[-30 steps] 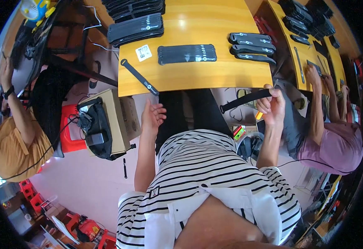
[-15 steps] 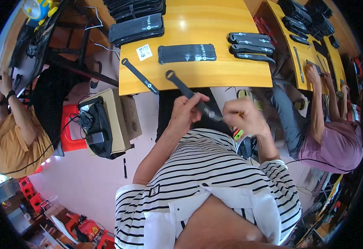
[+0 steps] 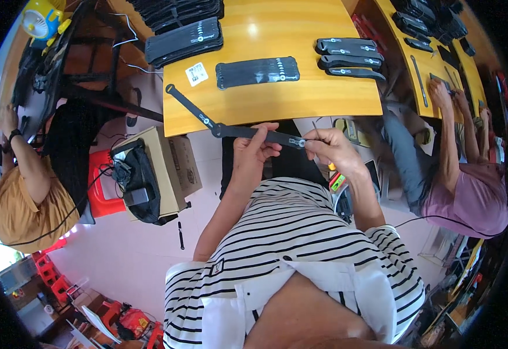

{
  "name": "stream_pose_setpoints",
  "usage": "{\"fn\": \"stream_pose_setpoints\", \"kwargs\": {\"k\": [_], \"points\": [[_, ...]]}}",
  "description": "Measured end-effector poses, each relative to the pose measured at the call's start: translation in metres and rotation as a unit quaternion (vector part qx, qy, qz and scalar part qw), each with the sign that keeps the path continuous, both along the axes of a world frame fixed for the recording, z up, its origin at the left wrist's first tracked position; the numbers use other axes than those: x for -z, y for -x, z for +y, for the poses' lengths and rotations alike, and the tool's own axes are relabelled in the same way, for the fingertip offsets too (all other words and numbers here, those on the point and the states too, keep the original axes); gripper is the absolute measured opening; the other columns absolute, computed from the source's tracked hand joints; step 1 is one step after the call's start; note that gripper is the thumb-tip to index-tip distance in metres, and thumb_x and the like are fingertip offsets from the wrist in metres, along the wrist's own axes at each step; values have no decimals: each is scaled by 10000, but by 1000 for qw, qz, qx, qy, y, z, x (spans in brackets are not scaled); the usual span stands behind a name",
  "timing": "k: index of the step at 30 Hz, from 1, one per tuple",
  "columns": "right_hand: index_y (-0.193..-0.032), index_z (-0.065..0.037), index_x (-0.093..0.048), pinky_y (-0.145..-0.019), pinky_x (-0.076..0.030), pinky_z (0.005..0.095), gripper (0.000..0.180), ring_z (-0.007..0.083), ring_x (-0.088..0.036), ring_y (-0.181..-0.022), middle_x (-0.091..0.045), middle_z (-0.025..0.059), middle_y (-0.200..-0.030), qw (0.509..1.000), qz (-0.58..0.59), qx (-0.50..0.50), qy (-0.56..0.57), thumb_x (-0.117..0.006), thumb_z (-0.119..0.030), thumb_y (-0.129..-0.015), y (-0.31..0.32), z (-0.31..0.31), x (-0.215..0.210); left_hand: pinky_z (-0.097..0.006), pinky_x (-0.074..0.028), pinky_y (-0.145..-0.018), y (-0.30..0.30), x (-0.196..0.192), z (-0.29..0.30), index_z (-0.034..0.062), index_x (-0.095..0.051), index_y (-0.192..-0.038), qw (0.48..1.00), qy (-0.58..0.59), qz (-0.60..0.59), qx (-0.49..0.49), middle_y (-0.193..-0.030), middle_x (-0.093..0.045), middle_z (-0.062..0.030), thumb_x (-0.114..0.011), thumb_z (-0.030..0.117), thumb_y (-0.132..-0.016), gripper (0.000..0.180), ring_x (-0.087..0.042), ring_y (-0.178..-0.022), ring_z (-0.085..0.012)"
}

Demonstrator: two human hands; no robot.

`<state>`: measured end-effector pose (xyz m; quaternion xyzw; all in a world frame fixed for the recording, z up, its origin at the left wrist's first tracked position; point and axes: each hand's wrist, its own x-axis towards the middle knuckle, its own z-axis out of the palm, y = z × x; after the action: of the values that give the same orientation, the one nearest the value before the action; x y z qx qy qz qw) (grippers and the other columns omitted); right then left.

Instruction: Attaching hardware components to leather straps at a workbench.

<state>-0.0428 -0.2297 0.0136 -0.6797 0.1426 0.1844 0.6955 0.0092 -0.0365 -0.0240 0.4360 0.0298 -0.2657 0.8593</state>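
Since the frame half a second earlier, both hands have risen toward the tabletop (image 3: 277, 102) edge and the black strap (image 3: 254, 133) now lies level. Left hand (image 3: 252, 150) pinches its middle; right hand (image 3: 328, 148) pinches the end – both grips closed on it. Cardboard box (image 3: 172, 168) on the floor holds a black bag (image 3: 140, 183).

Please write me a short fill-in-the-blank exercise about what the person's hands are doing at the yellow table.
1. Both hands, left hand and right hand, hold one long ____ strap.
2. The person wears a shirt with black and white ____.
3. On the yellow table, a small white ____ lies near the left edge.
4. The cardboard box stands on the ____ beside the table.

Missing words: black; stripes; card; floor
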Motion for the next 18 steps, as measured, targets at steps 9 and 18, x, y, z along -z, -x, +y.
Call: {"fn": "stream_pose_setpoints", "kwargs": {"k": [9, 18], "points": [[-818, -12, -638, -364, -240, 158, 101, 15, -362, -381, -585, 31, -602, 987, -39, 141, -62, -640, -104, -777, -9, -18, 26, -229, -552, -586, -20, 5, 22, -2, -567, -1031, 998, -11, 32, -44, -945, -617, -94, -509, 149, -896, 211, -624, -676, -128], [-777, -23, -622, -366, -240, 171, 128, 21, -347, -391, -556, 2, -595, 978, -90, 185, 44, -661, -145, -769, -53, -26, 36, -224, -542, -647, -67, 11, 51, -9, -594, -1019, 985, -133, -12, -112, -894, -634, -87, -560, 62, -848, 188, -643, -715, -148]]}}
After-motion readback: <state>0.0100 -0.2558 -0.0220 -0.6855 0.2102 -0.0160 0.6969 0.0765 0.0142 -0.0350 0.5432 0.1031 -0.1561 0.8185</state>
